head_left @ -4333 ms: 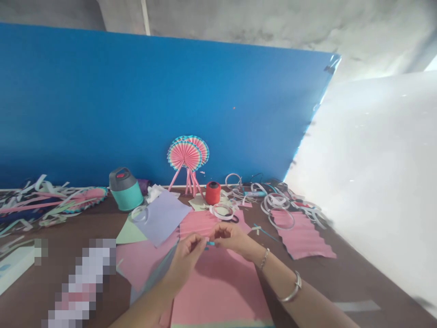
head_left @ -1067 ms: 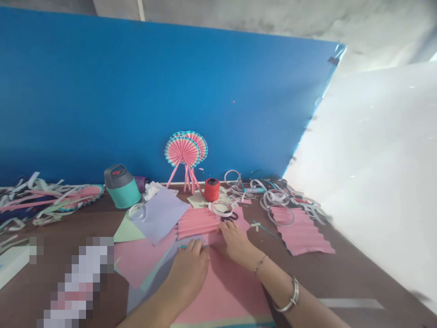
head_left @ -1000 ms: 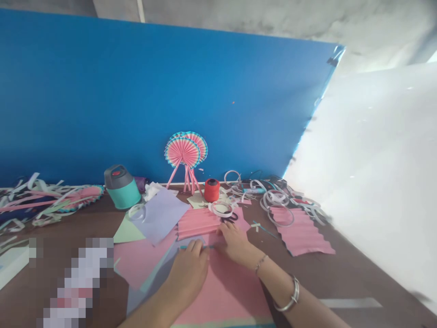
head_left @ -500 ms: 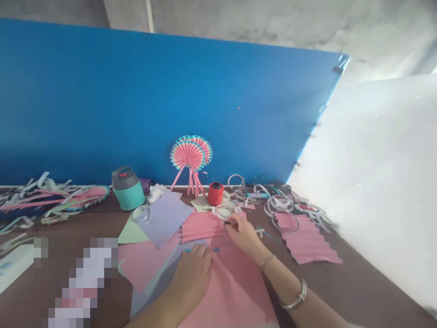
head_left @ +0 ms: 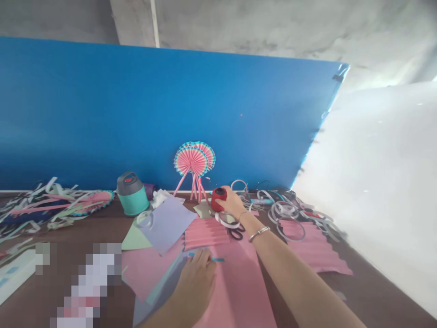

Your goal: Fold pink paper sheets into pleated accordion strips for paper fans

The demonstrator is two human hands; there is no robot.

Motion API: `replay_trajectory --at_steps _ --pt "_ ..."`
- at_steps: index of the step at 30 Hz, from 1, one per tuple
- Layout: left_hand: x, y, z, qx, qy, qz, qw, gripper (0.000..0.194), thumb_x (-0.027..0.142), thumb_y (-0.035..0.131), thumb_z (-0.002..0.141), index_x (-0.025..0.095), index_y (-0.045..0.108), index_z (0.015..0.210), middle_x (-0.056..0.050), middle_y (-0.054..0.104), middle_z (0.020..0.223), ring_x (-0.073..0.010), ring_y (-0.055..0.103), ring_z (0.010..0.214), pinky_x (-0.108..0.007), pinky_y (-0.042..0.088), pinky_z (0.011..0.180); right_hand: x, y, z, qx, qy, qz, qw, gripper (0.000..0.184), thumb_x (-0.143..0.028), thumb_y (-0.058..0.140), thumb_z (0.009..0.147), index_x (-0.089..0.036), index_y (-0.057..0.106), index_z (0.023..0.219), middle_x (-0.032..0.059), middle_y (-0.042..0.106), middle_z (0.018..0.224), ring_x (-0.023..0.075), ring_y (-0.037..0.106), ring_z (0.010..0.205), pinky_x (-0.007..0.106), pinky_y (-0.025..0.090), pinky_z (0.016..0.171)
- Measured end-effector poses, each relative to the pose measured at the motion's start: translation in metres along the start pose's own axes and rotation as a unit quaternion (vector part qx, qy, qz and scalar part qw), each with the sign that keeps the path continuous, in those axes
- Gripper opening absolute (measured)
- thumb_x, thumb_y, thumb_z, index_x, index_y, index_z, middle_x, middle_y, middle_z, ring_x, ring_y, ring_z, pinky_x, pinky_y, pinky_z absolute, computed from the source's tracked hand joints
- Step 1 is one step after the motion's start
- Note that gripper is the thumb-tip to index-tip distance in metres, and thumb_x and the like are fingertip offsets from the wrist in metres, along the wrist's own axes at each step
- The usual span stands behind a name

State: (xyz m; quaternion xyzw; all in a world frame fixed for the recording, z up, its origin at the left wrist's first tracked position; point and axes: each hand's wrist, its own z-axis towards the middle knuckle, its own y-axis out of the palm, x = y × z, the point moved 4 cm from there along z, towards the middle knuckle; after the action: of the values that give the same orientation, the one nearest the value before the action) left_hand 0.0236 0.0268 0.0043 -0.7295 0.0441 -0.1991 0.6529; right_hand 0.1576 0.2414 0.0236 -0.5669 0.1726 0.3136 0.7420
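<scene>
Right hand (head_left: 232,203): fingers gripping red spool (head_left: 219,198), with fans (head_left: 191,160) behind and scissors (head_left: 236,230) in front. Left hand (head_left: 198,279) partly covers blue strip (head_left: 218,259); finger grip unclear.

Grey-lidded teal container (head_left: 133,202) in front of a blue partition (head_left: 102,105)

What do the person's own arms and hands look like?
The left hand and right hand are ungloved, with no sleeves visible. On the right arm are a thin bracelet at the wrist and a silver-coloured bangle farther up; no jewellery shows on the left.
</scene>
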Motion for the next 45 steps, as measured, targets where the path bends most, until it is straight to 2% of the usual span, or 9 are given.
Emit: replay_trajectory --at_steps 6,11,15,25,29,32,37,41,45 --pt "0.002 0.001 0.001 -0.003 0.0 -0.01 1.0 0.027 0.012 0.038 0.088 0.019 0.061 0.101 -0.009 0.053 0.121 -0.024 0.051 0.108 -0.042 0.043 0.089 0.026 -0.027 -0.002 0.147 0.068 0.121 0.979 0.05 -0.037 0.064 0.066 -0.021 0.051 0.111 0.0069 0.064 0.105 0.0238 0.06 0.094 0.036 0.045 0.082" --pt "-0.001 0.004 0.003 -0.006 0.012 -0.017 1.0 0.024 0.013 0.036 0.088 0.018 0.059 0.096 -0.008 0.056 0.112 -0.0233 0.052 0.104 -0.042 0.042 0.088 0.036 -0.023 -0.006 0.159 0.075 0.217 0.96 0.054 -0.039 0.07 0.06 -0.022 0.053 0.108 0.0041 0.064 0.096 0.0218 0.061 0.083 0.035 0.048 0.076" --pt "-0.005 0.009 0.004 0.009 0.009 -0.045 0.999 0.023 0.015 0.037 0.088 0.02 0.057 0.096 -0.007 0.057 0.111 -0.0226 0.052 0.103 -0.039 0.042 0.087 0.042 -0.016 -0.002 0.172 0.117 0.28 0.937 0.052 -0.047 0.058 0.072 -0.019 0.047 0.114 0.0045 0.063 0.088 0.0183 0.062 0.071 0.03 0.049 0.061" --pt "-0.01 0.013 0.003 0.013 -0.004 -0.074 0.997 0.035 0.017 0.038 0.087 0.024 0.048 0.12 -0.007 0.056 0.119 -0.0233 0.05 0.109 -0.04 0.037 0.094 0.013 0.007 -0.001 0.089 0.074 0.164 0.98 0.054 -0.039 0.074 0.056 -0.022 0.055 0.103 0.0036 0.065 0.094 0.0219 0.061 0.084 0.033 0.047 0.074" --pt "-0.009 0.012 0.003 0.001 -0.018 -0.069 0.997 0.034 0.017 0.037 0.088 0.023 0.05 0.12 -0.007 0.055 0.121 -0.0232 0.05 0.11 -0.04 0.036 0.096 0.01 0.015 0.009 0.032 0.055 0.106 0.992 0.042 -0.042 0.061 0.073 -0.021 0.056 0.109 0.0023 0.068 0.085 0.0173 0.063 0.074 0.026 0.048 0.064" --pt "-0.008 0.012 0.004 0.01 -0.012 -0.058 0.998 0.034 0.016 0.038 0.088 0.023 0.051 0.119 -0.007 0.056 0.118 -0.0228 0.05 0.109 -0.038 0.037 0.095 0.019 0.012 0.018 0.01 0.046 0.041 0.998 0.03 -0.031 0.042 0.087 -0.017 0.061 0.104 0.008 0.07 0.085 0.0179 0.063 0.074 0.027 0.047 0.065" --pt "-0.007 0.012 0.005 0.006 -0.003 -0.021 1.0 0.027 0.015 0.04 0.088 0.023 0.054 0.11 -0.006 0.058 0.113 -0.023 0.052 0.105 -0.038 0.04 0.091 0.025 0.018 0.025 -0.063 -0.033 -0.074 0.995 0.028 -0.009 0.052 0.073 -0.018 0.071 0.092 0.0107 0.072 0.094 0.0233 0.059 0.096 0.03 0.042 0.083" --pt "-0.005 0.008 0.005 0.007 -0.004 -0.023 1.0 0.021 0.015 0.04 0.09 0.022 0.057 0.101 -0.005 0.059 0.108 -0.0223 0.053 0.102 -0.037 0.042 0.087 0.024 0.032 0.022 -0.106 -0.064 -0.14 0.982 0.025 -0.009 0.056 0.071 -0.018 0.072 0.087 0.0121 0.072 0.093 0.0264 0.055 0.104 0.033 0.038 0.09" --pt "-0.003 0.005 0.004 0.004 0.004 -0.013 1.0 0.021 0.016 0.039 0.091 0.02 0.059 0.093 -0.006 0.059 0.106 -0.0222 0.054 0.099 -0.037 0.043 0.085 0.021 0.035 0.018 -0.106 -0.06 -0.161 0.979 0.023 -0.009 0.059 0.068 -0.016 0.072 0.086 0.016 0.071 0.095 0.0288 0.052 0.11 0.035 0.035 0.093"
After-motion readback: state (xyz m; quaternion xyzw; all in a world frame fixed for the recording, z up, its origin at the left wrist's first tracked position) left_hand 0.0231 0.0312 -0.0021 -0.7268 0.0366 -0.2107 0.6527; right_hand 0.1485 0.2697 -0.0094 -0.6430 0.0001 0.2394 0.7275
